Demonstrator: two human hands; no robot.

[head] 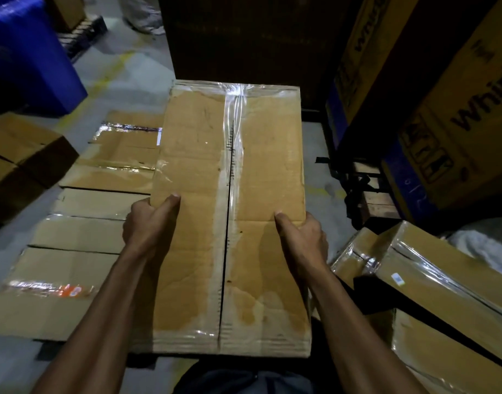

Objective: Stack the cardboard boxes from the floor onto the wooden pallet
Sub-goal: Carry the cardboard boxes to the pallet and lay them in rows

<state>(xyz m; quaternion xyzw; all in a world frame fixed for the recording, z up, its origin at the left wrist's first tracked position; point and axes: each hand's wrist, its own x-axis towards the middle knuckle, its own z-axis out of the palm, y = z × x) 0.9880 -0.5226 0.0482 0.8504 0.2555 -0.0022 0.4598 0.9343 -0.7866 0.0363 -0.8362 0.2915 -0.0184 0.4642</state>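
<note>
A long brown cardboard box (232, 172) with clear tape down its middle seam fills the centre of the view, carried above the floor. My left hand (147, 220) grips its left side, thumb on the top face. On the right side, my right hand (303, 237) grips it the same way. Below and to the left, several taped cardboard boxes (82, 237) lie side by side in a flat layer. What they rest on is hidden, and no pallet under them shows.
Loose boxes (431, 282) wrapped in clear film lie at the right. Tall printed cartons (454, 115) stand on a wooden pallet (377, 200) at the right. A dark stack (244, 38) rises ahead. A blue wrapped load (28, 58) and small boxes (19, 155) sit left.
</note>
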